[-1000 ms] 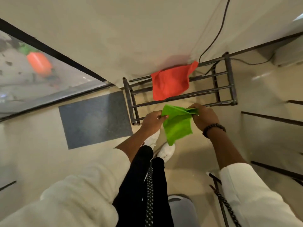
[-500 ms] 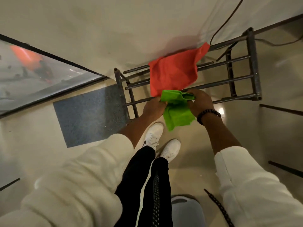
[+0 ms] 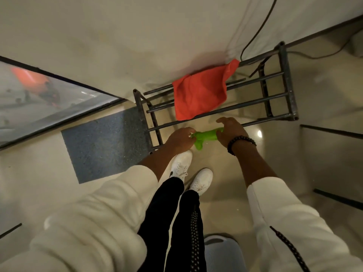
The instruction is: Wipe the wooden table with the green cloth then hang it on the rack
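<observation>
The green cloth (image 3: pixel 205 136) is bunched into a narrow strip held between both hands. My left hand (image 3: pixel 179 138) grips its left end and my right hand (image 3: pixel 230 130) grips its right end. The cloth is at the nearest bar of the dark metal rack (image 3: pixel 286 83), which stands on the floor against the wall. I cannot tell whether the cloth rests on that bar. A short tail of cloth hangs down near my left hand. No wooden table is in view.
A red cloth (image 3: pixel 198 95) drapes over the rack's middle bars. A grey floor mat (image 3: pixel 106 144) lies left of the rack, beside a glass panel (image 3: pixel 49 103). A black cable (image 3: pixel 259 26) runs up the wall. My white shoes (image 3: pixel 190 173) stand just before the rack.
The green cloth went from hanging spread below my hands to a tight bunched strip between them. Both hands now sit lower, at the rack's nearest bar.
</observation>
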